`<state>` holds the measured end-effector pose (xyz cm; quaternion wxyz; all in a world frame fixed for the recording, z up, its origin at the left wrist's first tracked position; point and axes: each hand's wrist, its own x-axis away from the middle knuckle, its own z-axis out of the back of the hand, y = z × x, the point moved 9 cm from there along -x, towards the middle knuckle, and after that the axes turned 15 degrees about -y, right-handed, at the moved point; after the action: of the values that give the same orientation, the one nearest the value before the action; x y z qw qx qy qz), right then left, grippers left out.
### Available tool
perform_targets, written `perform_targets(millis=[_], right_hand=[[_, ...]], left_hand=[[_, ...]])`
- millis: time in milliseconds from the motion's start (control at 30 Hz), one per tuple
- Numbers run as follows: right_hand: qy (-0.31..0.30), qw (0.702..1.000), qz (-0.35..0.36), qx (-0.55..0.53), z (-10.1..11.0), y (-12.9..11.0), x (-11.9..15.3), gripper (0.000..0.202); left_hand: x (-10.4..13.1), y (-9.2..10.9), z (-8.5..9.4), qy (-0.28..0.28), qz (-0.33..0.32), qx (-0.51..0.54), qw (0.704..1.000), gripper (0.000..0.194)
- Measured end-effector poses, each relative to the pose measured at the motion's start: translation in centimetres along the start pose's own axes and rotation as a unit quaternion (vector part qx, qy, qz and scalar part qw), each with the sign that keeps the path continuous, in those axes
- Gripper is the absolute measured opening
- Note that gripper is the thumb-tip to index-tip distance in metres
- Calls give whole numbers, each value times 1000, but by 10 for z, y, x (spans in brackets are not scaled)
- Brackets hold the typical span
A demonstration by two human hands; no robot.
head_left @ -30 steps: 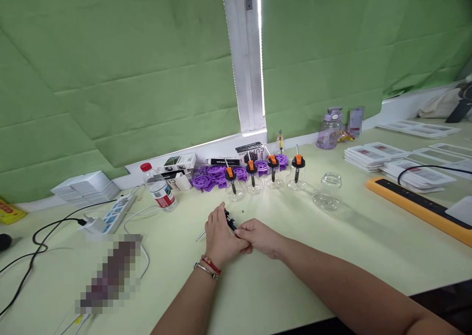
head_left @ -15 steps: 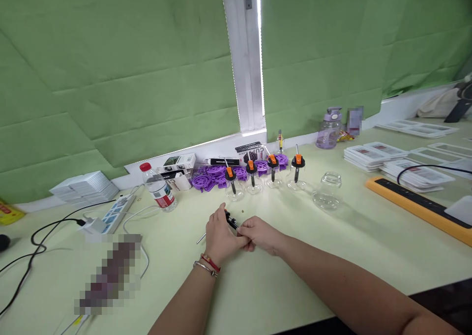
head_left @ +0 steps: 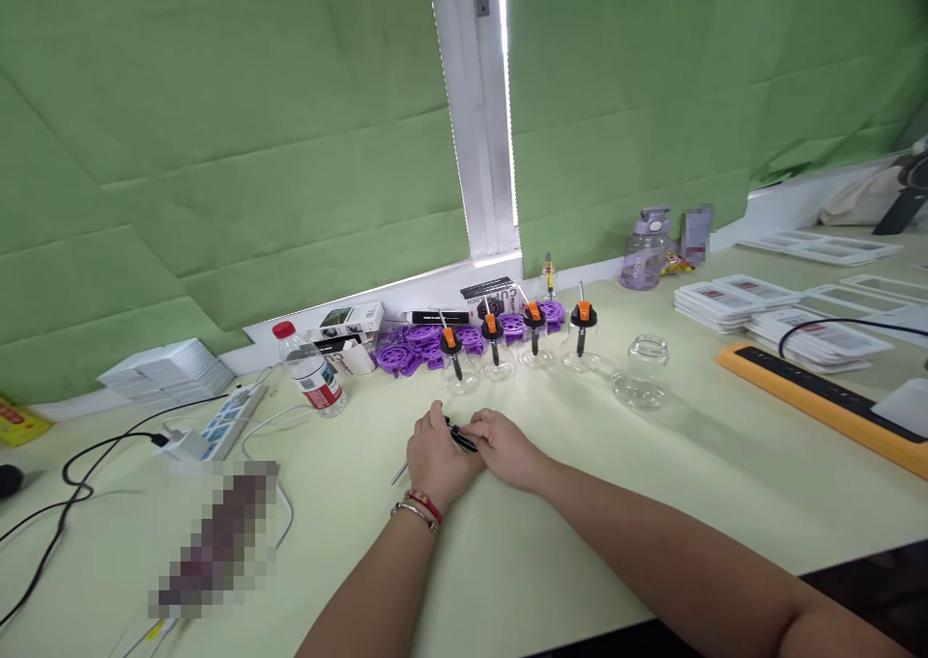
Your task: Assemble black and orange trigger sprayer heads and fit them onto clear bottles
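My left hand (head_left: 437, 457) is wrapped round a black lid fitting (head_left: 461, 437) with a thin metal tube (head_left: 398, 473) sticking out at the lower left. Much of the fitting is hidden by my fingers. My right hand (head_left: 506, 448) pinches its black end, the two hands touching. Beyond them stand several small glass jars (head_left: 461, 380) with black lids, orange levers (head_left: 580, 310), thin metal tubes and black stems hanging inside. To the right is a glass jar without a lid (head_left: 642, 378).
Purple plastic parts (head_left: 406, 349) and small boxes (head_left: 352, 334) lie behind the jars. A red-capped water bottle (head_left: 311, 373) and a white power strip (head_left: 236, 416) with cables are at left. An orange-and-black bar (head_left: 819, 407), stacked white cards (head_left: 732, 300) and a purple bottle (head_left: 644, 252) stand right.
My right hand has shifted slightly up and its fingers now lie further over the black end. My left hand has turned a little, with the tube still sticking out.
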<state>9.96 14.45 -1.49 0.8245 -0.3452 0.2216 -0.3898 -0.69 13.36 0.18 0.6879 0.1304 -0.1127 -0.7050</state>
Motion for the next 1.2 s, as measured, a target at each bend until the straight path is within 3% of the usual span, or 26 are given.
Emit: perform_targets(millis=[1200], right_hand=[[11, 999, 12, 41, -1, 8, -10, 40]], left_hand=[[-6, 0, 5, -10, 22, -43, 999, 61]])
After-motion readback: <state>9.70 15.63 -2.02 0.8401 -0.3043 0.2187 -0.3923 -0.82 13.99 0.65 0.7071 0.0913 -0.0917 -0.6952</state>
